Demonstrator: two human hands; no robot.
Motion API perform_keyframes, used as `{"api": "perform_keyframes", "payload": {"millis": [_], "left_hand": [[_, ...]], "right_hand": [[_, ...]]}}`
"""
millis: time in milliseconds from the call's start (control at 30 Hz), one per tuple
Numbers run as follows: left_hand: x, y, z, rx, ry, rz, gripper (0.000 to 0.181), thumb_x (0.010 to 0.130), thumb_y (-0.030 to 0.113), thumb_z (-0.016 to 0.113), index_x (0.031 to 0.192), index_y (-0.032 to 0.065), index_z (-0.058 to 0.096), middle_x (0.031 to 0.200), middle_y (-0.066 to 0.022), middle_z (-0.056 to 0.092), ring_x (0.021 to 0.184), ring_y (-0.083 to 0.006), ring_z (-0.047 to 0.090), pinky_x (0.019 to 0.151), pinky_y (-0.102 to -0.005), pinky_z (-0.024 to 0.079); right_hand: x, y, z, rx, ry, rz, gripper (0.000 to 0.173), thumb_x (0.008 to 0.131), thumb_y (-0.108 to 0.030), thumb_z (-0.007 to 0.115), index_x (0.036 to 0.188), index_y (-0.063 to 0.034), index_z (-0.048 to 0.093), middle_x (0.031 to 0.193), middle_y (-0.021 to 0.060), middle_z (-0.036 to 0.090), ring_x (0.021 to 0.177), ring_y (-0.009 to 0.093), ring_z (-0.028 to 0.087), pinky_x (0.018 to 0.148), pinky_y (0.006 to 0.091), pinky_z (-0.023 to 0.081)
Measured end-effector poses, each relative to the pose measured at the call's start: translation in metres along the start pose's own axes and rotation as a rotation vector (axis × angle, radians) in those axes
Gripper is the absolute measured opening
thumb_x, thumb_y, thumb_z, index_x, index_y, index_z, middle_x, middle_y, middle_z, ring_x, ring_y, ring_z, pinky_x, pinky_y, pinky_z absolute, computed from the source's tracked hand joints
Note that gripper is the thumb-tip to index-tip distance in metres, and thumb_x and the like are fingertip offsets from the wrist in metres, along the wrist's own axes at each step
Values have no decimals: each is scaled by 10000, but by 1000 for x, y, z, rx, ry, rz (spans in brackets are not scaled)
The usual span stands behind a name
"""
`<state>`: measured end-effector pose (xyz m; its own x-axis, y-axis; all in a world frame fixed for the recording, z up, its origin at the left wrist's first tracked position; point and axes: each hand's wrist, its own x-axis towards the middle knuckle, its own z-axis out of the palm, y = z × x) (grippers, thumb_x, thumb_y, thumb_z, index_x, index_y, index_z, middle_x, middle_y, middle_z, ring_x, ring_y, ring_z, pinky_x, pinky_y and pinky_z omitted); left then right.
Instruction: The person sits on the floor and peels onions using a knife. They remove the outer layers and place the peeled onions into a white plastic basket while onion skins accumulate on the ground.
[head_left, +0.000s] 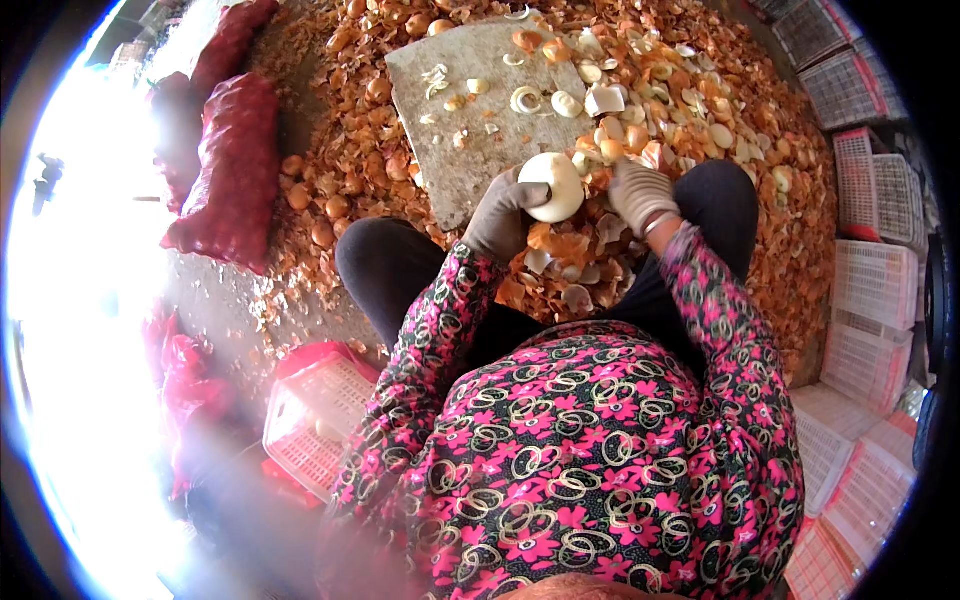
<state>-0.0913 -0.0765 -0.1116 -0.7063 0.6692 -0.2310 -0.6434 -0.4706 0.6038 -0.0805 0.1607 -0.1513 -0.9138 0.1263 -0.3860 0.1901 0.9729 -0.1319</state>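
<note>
A large peeled white onion (556, 187) is in my gloved left hand (504, 211), thumb across its near side. To the right of it, apart from the onion, my gloved right hand (643, 193) is slightly blurred with its fingers curled. Whether anything is inside those fingers cannot be made out. Loose onion skins (566, 255) lie heaped between my legs, below both hands. Beyond my left hand is a worn, flat board (480, 150) with onion slices (526, 100) and trimmed bits scattered on it.
Onion skins (799, 225) and whole onions (337, 206) cover the floor around the board. Filled red mesh sacks (232, 165) lie at the left. A plastic basket (322, 420) with a pink liner stands by my left side. Stacked plastic crates (874, 281) line the right.
</note>
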Motion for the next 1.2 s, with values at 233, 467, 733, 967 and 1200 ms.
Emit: {"api": "perform_keyframes", "payload": {"millis": [233, 467, 733, 967, 1200], "left_hand": [[7, 8, -7, 123, 85, 112, 661, 695, 34, 799, 1285, -15, 506, 1157, -96, 626, 1055, -202, 619, 935, -332, 510], [10, -4, -11, 1139, 326, 353, 667, 680, 63, 840, 1254, -23, 512, 1115, -106, 627, 1038, -195, 616, 891, -324, 535], [-8, 18, 9, -172, 193, 232, 486, 818, 153, 691, 1246, 8, 510, 1142, -131, 620, 1051, -262, 622, 917, -401, 516], [-15, 21, -12, -265, 121, 97, 565, 839, 395, 663, 1266, 63, 500, 1118, -169, 632, 1020, -323, 633, 898, -490, 508], [-22, 27, -30, -474, 92, 193, 683, 867, 606, 559, 1238, 32, 553, 1215, -253, 585, 1111, -443, 576, 878, -541, 510]], "right_hand": [[-7, -5, -17, 693, 98, -58, 311, 880, -299, 665, 990, -8, 661, 815, 150, 692, 786, 234, 662, 761, 351, 500], [-56, -51, -32, 1389, -103, -174, 425, 848, -363, 731, 1111, -38, 656, 826, 38, 666, 695, 109, 620, 609, 262, 491], [-68, -77, -18, 1694, -274, -9, 344, 851, -334, 709, 1053, -59, 667, 663, 46, 625, 495, 134, 568, 457, 259, 452], [-65, -84, -3, 1454, -105, -185, 220, 915, -169, 586, 812, -5, 689, 653, 72, 660, 551, 150, 619, 516, 297, 490], [-20, -37, -19, 1048, 102, 114, 292, 822, -282, 685, 915, -6, 665, 713, 178, 642, 607, 298, 619, 613, 408, 505]]}}
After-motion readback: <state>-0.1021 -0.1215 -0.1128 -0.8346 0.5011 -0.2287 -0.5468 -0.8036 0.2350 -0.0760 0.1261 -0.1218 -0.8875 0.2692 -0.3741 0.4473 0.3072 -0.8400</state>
